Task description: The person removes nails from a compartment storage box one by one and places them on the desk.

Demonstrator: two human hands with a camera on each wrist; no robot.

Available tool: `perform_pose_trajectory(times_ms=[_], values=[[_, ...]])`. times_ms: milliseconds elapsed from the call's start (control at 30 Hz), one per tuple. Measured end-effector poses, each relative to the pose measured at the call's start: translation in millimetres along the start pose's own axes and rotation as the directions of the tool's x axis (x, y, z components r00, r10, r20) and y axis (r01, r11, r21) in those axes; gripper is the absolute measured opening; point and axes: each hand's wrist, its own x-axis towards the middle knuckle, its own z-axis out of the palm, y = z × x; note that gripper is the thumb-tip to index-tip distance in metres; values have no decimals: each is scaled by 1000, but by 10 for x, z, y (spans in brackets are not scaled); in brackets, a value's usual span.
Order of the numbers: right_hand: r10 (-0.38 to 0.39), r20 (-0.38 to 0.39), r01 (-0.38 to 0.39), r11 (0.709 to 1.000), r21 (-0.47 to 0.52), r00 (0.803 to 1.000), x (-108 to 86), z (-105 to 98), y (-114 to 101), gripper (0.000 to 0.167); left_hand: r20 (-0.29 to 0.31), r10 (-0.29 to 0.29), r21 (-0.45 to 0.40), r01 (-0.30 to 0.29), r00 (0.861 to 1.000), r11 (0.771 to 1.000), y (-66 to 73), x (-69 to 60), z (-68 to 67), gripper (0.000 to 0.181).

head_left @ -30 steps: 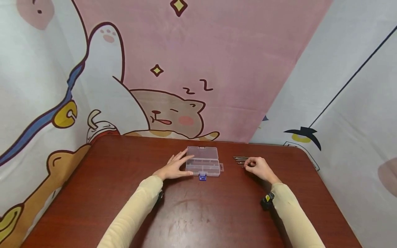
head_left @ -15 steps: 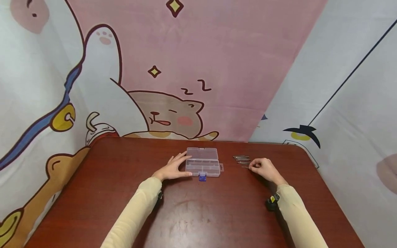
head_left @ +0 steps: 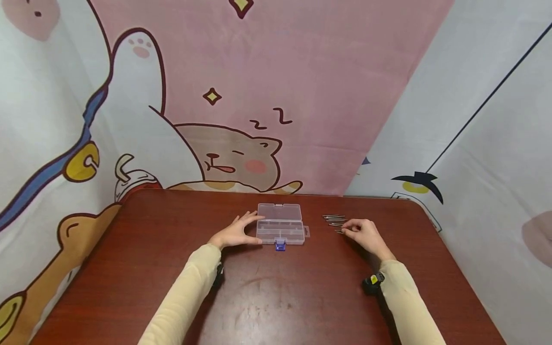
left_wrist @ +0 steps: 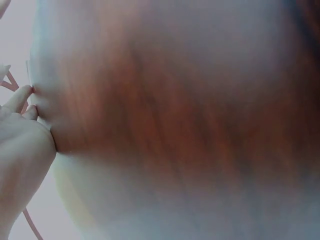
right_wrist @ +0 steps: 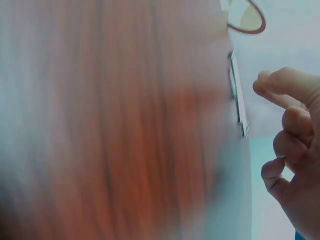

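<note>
A clear plastic compartment box (head_left: 291,238) with its lid raised and a blue latch (head_left: 280,246) stands on the table. My left hand (head_left: 233,234) rests at its left side, fingers and thumb spread and fairly straight; the left wrist view (left_wrist: 22,140) shows only part of this hand. At the box's right lie several thin metal rods (head_left: 333,218), too small to tell their exact kind. Over the nearest one, my right hand (head_left: 365,236) pinches with thumb and forefinger at the rod's right end (head_left: 339,232). The right wrist view shows those fingertips (right_wrist: 264,84) together, the rods (right_wrist: 237,95) beyond.
The dark red wooden table (head_left: 276,297) reaches back to a wall hung with cartoon-printed cloth (head_left: 319,96). A hanging tab (head_left: 306,232) sticks out from the box's right side, towards the rods.
My right hand shifted right, off the rods, then came back left to the nearest rod's end. The left hand stays beside the box. The head view has shifted slightly.
</note>
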Motion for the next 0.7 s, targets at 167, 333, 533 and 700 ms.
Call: perform_pose_trajectory(times_ms=[167, 333, 533, 700], values=[[-24, -11, 24, 1000, 0, 1000, 23, 108, -171, 6, -1, -4, 12, 4, 1000, 1000, 17, -1, -2, 78], [-106, -32, 107, 994, 30, 994, 108, 247, -343, 6, -2, -3, 5, 3, 1000, 1000, 25, -9, -2, 78], [-194, -22, 195, 979, 55, 981, 184, 450, -438, 10, 10, -13, -7, 14, 1000, 1000, 20, -5, -1, 79], [-245, -32, 247, 964, 97, 969, 230, 590, -556, 16, 11, -11, -14, 11, 1000, 1000, 17, -4, -15, 79]])
